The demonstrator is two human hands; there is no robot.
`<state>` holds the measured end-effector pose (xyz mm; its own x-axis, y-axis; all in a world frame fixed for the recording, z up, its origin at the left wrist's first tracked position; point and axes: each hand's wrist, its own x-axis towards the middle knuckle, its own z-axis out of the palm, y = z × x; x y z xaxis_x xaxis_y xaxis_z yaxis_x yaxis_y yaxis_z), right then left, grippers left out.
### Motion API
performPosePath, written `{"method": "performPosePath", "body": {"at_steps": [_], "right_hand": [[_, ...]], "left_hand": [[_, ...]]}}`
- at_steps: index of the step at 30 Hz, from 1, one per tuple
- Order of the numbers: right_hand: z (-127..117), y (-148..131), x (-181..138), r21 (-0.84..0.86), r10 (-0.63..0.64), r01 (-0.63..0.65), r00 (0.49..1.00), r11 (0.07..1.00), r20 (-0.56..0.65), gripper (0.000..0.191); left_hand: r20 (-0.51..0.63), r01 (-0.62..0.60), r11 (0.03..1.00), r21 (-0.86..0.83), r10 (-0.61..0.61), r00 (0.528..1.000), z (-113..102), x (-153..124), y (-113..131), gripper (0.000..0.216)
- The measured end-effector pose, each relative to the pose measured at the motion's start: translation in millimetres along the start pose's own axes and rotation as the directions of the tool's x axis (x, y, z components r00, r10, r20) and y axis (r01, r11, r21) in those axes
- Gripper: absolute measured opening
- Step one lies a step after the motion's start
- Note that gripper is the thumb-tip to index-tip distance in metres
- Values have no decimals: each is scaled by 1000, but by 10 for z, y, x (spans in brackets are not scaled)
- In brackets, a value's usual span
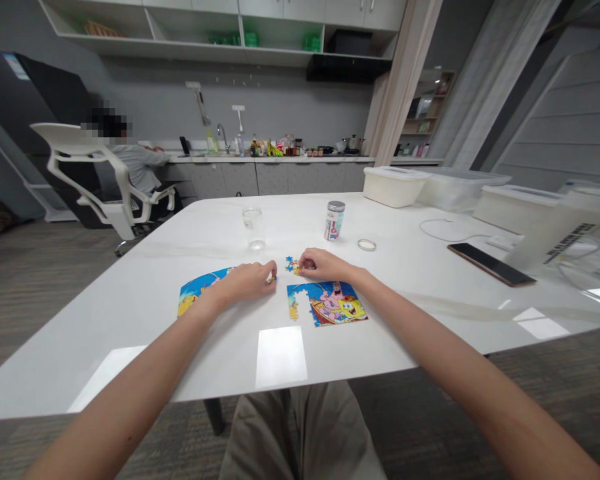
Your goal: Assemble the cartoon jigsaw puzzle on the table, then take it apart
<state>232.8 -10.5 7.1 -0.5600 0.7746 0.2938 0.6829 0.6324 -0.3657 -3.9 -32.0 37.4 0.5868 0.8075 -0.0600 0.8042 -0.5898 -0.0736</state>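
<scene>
A partly joined jigsaw puzzle [337, 308] with a pink and a yellow cartoon figure lies before me, a gap in its left half. Just behind it is a small pile of loose puzzle pieces [289, 261]. My right hand [321, 265] is over the pile's right side, fingers curled down and pinched; what they grip is hidden. Left of the pile, my left hand [253, 279] has its fingertips closed on a small puzzle piece [273, 279]. Under and beside my left wrist lies a colourful picture sheet [195, 291], partly covered by the arm.
Beyond the hands stand a clear jar [253, 229], a printed can [334, 221] and a ring-shaped lid [367, 245]. To the right are a phone [491, 264], a cable and white storage boxes [395, 187]. Another person [137, 163] sits at the far-left counter.
</scene>
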Motion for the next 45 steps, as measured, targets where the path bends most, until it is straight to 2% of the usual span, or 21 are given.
{"method": "performPosePath", "body": {"at_steps": [12,17,27,39,45], "right_hand": [[-52,-44,-6,52,81,-84,995,995,59,12],[-41,-35,-6,42,74,-77,996,996,59,12],[-65,-86,-12,20,72,-73,996,997,53,9],[-27,-188,7,138,-21,16,999,990,29,2],[-38,-238,8,245,-25,17,999,969,27,8]], "left_hand": [[-44,-7,1000,-7,7,999,65,32,-43,30],[-34,-14,1000,21,15,999,46,21,-18,27],[-30,-53,996,69,55,998,10,0,17,34],[-61,-68,994,83,73,995,49,14,2,39],[-97,-118,985,127,131,987,18,-9,45,37]]}}
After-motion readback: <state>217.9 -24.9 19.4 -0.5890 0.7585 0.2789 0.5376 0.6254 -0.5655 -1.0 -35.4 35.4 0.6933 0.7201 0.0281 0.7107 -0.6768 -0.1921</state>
